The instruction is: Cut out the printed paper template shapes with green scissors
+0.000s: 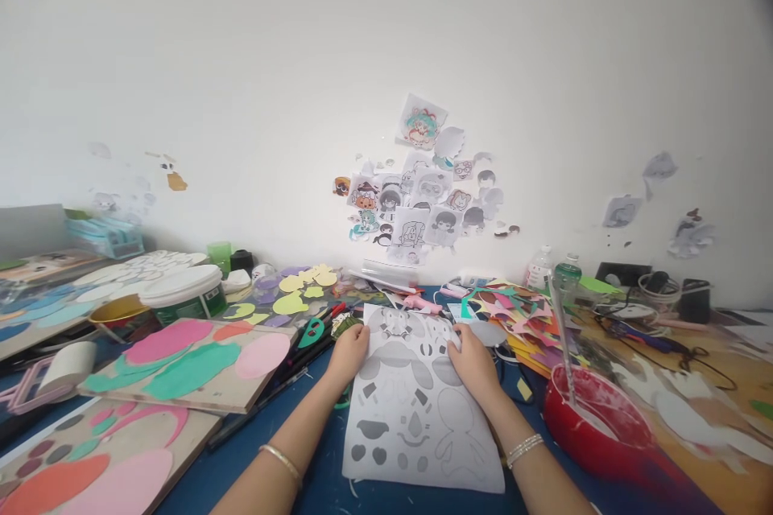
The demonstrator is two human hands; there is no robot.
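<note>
A white sheet of paper printed with grey shapes, among them hearts, ovals and a drop, is held over the blue table surface. My left hand pinches its upper left edge, fingers partly hidden behind the paper. At the upper right edge, my right hand grips it with the thumb on the front. The sheet slants toward me, its lower edge near the bottom of the view. Green-handled scissors lie left of my left hand, and a pink tool sits just beyond the sheet's top.
Boards with coloured cutouts lie at left, near a white tub. A red bowl with a spoon stands at right. Coloured paper scraps pile behind my right hand. Drawings hang on the wall; bottles stand below.
</note>
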